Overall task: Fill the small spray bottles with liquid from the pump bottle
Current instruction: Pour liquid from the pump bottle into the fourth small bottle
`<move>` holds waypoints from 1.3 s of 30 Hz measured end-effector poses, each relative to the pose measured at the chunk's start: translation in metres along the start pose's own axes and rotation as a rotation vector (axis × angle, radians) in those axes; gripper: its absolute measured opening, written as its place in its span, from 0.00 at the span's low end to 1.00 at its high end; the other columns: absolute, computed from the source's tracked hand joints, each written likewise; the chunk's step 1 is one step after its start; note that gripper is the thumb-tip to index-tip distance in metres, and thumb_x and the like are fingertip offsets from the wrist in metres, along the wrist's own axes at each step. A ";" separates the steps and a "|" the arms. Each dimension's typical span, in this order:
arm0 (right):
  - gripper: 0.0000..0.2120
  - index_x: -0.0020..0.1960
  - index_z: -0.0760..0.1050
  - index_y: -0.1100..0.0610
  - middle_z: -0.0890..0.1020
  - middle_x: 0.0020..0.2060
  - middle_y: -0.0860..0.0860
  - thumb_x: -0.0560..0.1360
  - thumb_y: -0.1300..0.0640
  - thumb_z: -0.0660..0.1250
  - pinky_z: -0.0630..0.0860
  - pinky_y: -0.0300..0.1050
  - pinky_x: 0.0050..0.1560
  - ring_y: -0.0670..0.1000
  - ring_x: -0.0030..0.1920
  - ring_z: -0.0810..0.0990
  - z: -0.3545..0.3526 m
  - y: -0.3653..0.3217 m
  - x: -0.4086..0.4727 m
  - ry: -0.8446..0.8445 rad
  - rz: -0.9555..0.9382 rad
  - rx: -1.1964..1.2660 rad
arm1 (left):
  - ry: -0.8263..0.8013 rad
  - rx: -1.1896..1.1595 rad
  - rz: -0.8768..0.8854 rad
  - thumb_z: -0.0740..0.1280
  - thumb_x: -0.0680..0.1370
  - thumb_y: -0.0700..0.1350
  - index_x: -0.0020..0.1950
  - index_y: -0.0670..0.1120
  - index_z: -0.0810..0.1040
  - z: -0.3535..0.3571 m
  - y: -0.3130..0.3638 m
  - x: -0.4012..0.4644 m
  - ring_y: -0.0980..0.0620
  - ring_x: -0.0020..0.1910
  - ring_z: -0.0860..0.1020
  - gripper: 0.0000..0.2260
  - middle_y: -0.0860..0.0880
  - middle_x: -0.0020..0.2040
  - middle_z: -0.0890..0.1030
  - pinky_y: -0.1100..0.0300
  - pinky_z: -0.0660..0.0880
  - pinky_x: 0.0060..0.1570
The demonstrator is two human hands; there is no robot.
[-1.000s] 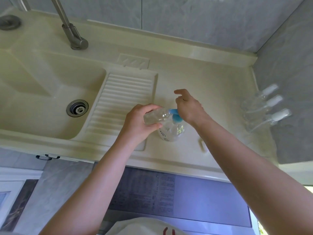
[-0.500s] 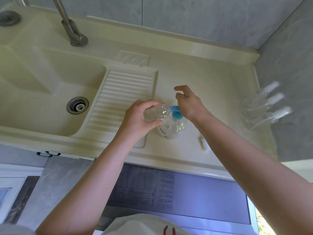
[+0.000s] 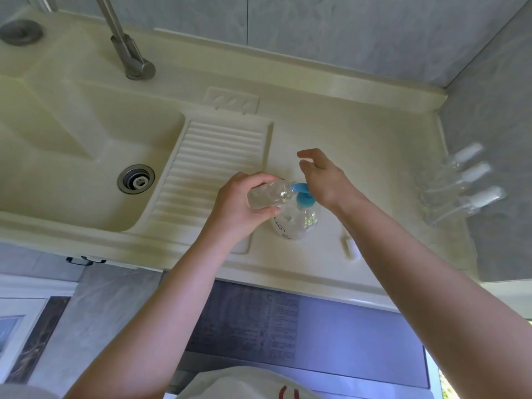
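We are looking down at a home wash area, probably a laundry corner or a bathroom, because a cream moulded sink unit (image 3: 86, 145) with a round metal drain (image 3: 136, 179) and a built-in ribbed washboard (image 3: 213, 171) is filling most of the view. A metal tap (image 3: 126, 50) is rising at the back of the basin, and grey marble-look wall panels (image 3: 331, 27) are closing the corner behind and to the right. Below the counter edge we are seeing a purple panel with small printed text (image 3: 288, 329), though we cannot read it.
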State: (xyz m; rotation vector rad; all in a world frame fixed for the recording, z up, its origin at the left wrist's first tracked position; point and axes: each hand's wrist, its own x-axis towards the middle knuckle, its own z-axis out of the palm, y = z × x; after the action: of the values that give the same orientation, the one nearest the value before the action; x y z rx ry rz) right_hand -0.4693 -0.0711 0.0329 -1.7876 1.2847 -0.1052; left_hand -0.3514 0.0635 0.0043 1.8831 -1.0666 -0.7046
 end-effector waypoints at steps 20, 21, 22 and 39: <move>0.20 0.67 0.69 0.43 0.76 0.50 0.50 0.79 0.55 0.49 0.63 0.59 0.71 0.57 0.60 0.74 0.006 0.004 -0.003 0.047 -0.007 -0.105 | -0.014 0.029 -0.006 0.78 0.69 0.43 0.60 0.58 0.80 0.002 -0.002 -0.001 0.59 0.56 0.75 0.22 0.53 0.55 0.77 0.78 0.64 0.53; 0.20 0.68 0.68 0.43 0.76 0.52 0.50 0.80 0.54 0.50 0.63 0.59 0.72 0.56 0.61 0.74 0.003 0.003 -0.002 0.035 -0.001 -0.108 | -0.013 0.026 -0.005 0.78 0.69 0.43 0.60 0.58 0.80 0.002 -0.002 -0.001 0.59 0.56 0.75 0.21 0.53 0.55 0.77 0.78 0.64 0.53; 0.19 0.68 0.68 0.43 0.75 0.54 0.50 0.80 0.52 0.50 0.62 0.59 0.72 0.56 0.62 0.73 0.000 0.002 -0.002 0.026 -0.002 -0.105 | -0.009 0.025 -0.004 0.78 0.69 0.43 0.60 0.58 0.80 0.002 -0.001 0.000 0.59 0.56 0.75 0.21 0.53 0.55 0.77 0.77 0.64 0.53; 0.17 0.67 0.70 0.41 0.76 0.57 0.47 0.80 0.48 0.53 0.66 0.54 0.70 0.54 0.61 0.74 -0.002 0.000 -0.003 0.006 0.000 0.007 | -0.002 -0.010 -0.008 0.78 0.69 0.43 0.60 0.57 0.81 0.002 -0.003 -0.002 0.63 0.55 0.74 0.22 0.54 0.56 0.77 0.81 0.63 0.52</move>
State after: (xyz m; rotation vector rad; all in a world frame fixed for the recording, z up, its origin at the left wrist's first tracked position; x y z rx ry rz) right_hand -0.4718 -0.0702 0.0348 -1.7826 1.2876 -0.1145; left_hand -0.3523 0.0651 0.0006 1.8799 -1.0559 -0.7155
